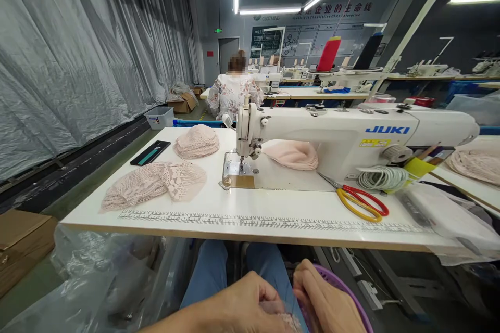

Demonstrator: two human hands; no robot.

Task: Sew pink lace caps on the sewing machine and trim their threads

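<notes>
Over my lap, below the table edge, my left hand [250,304] is closed on a small piece of pale lace fabric [289,321], which shows at its fingertips. Beside it, my right hand [328,299] has its fingers curled down and closed; what they hold, if anything, is hidden. Under the right hand is a purple basket [357,306], mostly covered. In front of me stands a white sewing machine [332,132]. Left of its needle lie a fanned stack of pale pink lace pieces [135,187] and a stack of plain pink pieces [197,141]. More pink fabric [292,155] lies behind the needle.
Scissors [361,203] with red and yellow handles lie at the machine's base, beside a coil of pale cord [383,178]. A phone [150,152] rests at the table's left. Plastic bags [105,276] hang low on the left. A person [235,91] sits ahead.
</notes>
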